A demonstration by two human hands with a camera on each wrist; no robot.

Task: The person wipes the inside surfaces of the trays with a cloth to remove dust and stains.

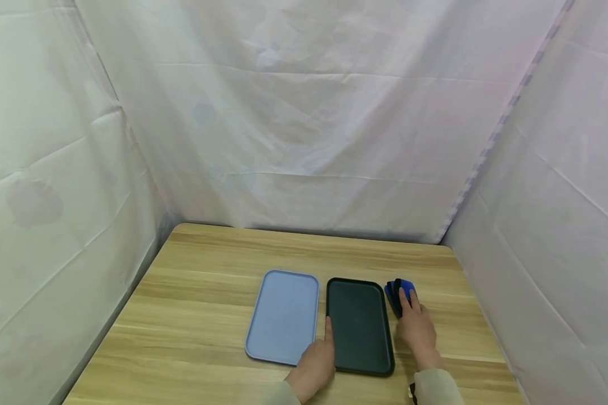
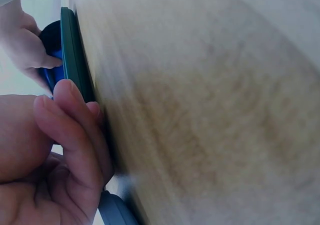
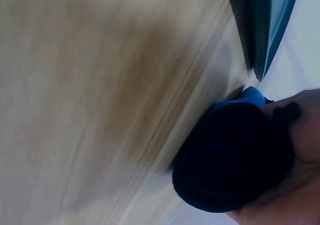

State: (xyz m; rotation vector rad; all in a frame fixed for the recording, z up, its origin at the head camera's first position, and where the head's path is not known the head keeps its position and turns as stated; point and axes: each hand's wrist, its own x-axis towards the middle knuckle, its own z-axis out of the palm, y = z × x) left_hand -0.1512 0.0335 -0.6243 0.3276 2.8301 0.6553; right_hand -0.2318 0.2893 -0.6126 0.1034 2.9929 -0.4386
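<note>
A dark green tray lies on the wooden table, close to the right of a light blue tray. My left hand is at the near end of the gap between them, its index finger extended along the green tray's left edge. In the left wrist view its other fingers are loosely bent. My right hand grips a blue-and-black object just right of the green tray. The right wrist view shows this object's rounded black end by the palm; I cannot tell its kind.
The wooden table has pale cloth curtains behind it and on both sides. Bare tabletop extends left of the trays and behind them. A narrower strip of table lies right of my right hand.
</note>
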